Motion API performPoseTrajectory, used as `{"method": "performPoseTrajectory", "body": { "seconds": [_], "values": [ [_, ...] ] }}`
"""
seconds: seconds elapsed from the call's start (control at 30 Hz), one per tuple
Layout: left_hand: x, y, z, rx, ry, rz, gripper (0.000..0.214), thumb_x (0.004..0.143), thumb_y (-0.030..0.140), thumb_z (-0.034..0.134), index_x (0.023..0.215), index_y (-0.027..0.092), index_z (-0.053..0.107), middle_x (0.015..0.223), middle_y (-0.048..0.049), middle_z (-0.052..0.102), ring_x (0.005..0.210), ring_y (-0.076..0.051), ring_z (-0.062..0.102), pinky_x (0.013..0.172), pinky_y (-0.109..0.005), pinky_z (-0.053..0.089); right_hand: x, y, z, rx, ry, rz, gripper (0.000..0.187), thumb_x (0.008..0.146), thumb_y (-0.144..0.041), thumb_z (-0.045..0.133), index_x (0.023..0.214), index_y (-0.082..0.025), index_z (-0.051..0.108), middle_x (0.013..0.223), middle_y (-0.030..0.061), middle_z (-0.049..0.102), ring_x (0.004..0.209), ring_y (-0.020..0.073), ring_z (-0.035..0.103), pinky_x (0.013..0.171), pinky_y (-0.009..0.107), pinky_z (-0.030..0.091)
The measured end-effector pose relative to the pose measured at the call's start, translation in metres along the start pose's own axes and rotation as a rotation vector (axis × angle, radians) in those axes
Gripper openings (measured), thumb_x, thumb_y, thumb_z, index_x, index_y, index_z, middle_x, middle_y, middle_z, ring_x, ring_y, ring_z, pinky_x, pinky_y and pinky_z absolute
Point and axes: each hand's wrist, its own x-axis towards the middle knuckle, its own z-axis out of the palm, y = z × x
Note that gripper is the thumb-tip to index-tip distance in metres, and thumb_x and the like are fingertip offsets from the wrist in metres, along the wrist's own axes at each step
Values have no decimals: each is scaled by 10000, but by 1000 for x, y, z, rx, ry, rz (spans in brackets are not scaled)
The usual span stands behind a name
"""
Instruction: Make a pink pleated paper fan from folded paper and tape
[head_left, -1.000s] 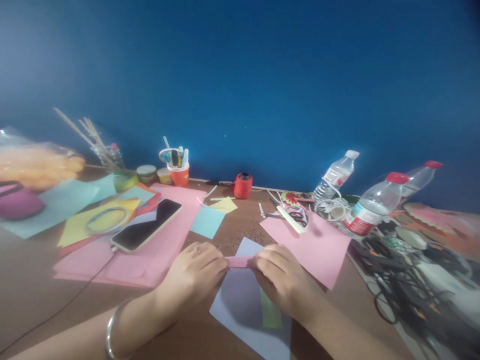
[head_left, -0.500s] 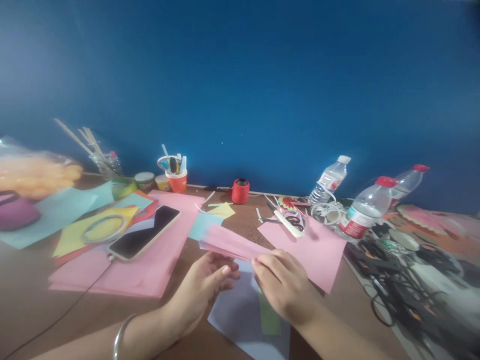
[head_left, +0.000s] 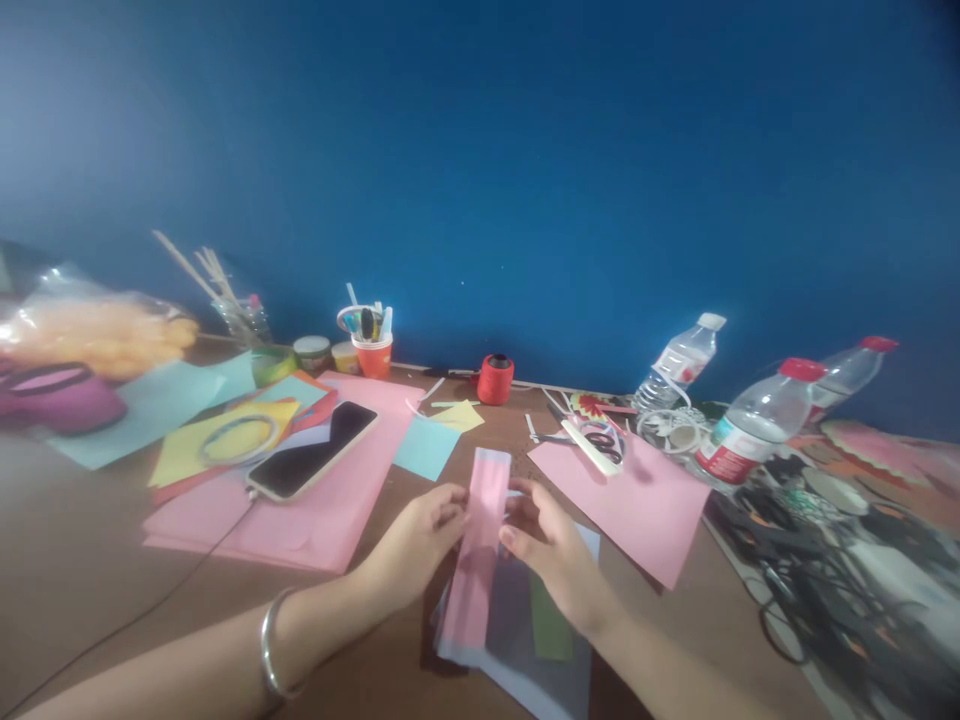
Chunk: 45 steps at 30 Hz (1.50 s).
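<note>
A long folded pink paper [head_left: 482,550] with pale bands at both ends lies lengthwise between my hands, pointing away from me. My left hand [head_left: 420,540] has its fingers bent together at the paper's left edge. On the opposite edge, my right hand [head_left: 551,550] grips with curled fingers and thumb. Under the folded paper is a lavender sheet [head_left: 517,670], partly covered, with a green paper strip [head_left: 551,620] on it beside my right hand.
Pink sheets and a phone [head_left: 313,452] lie on the left. At right are scissors [head_left: 600,440] on a pink sheet [head_left: 637,510], bottles [head_left: 757,425] and tangled cables [head_left: 810,580]. A red spool [head_left: 495,380] and a red cup of tools [head_left: 373,355] stand near the wall.
The folded pink paper has turned from lying crosswise to pointing away from me. My left hand has come to its left edge. The view has shifted slightly left.
</note>
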Motion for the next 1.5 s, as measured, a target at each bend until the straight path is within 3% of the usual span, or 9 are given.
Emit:
{"method": "performPoseTrajectory", "body": {
  "seconds": [0.1,0.27,0.47,0.7,0.93,1.07,1.17,1.37,1.5],
  "values": [
    [-4,6,3,81,-62,9,219,812,263,477,985,181,584,821,-23,656,772,-179,609,690,-275,441,3,0,1,217,-50,142,357,764,-305,596,1077,-181,476,872,43,599,726,152,562,590,255,449],
    [-7,7,8,195,31,-52,177,802,313,503,937,206,543,658,34,620,624,-143,579,569,-239,414,4,0,4,313,56,266,262,708,-345,643,863,-141,590,717,23,597,617,130,547,523,224,423],
    [-8,6,12,164,91,-29,159,761,336,568,764,185,616,760,-8,669,732,-166,615,639,-246,461,4,-2,8,230,112,318,228,624,-319,672,721,-116,638,598,29,611,529,140,543,474,235,421],
    [-8,3,13,205,91,8,185,699,269,626,862,202,685,869,-19,703,816,-185,631,729,-262,488,5,-2,8,164,170,386,266,573,-347,700,650,-96,654,526,36,600,494,145,541,457,242,431],
    [-8,5,9,236,71,5,176,722,274,601,851,206,698,874,-13,711,823,-194,634,720,-265,488,8,10,-4,232,291,206,324,633,-336,694,899,-182,591,706,-1,601,610,141,559,543,254,473],
    [-8,9,5,250,-47,-13,182,725,252,585,857,211,704,864,0,712,825,-192,632,699,-249,485,14,14,-19,341,110,194,407,647,-305,694,1023,-218,565,814,6,607,690,146,576,601,260,458],
    [-7,10,3,314,-101,-37,192,718,233,569,854,221,704,867,11,708,836,-186,624,715,-247,474,17,15,-25,249,51,244,300,629,-291,707,898,-186,623,719,-5,602,625,125,547,586,243,422],
    [-2,12,-9,509,-103,-49,215,655,248,586,856,207,653,738,16,658,657,-150,579,577,-236,437,20,16,-37,-139,238,156,173,648,-311,679,714,-154,651,673,8,612,643,141,528,604,250,391],
    [1,14,-18,531,-96,-57,146,688,238,527,770,212,644,721,22,647,648,-146,571,556,-225,408,20,10,-49,-275,98,192,122,649,-290,665,673,-170,658,692,18,653,681,167,569,633,270,412]
  ]
}}
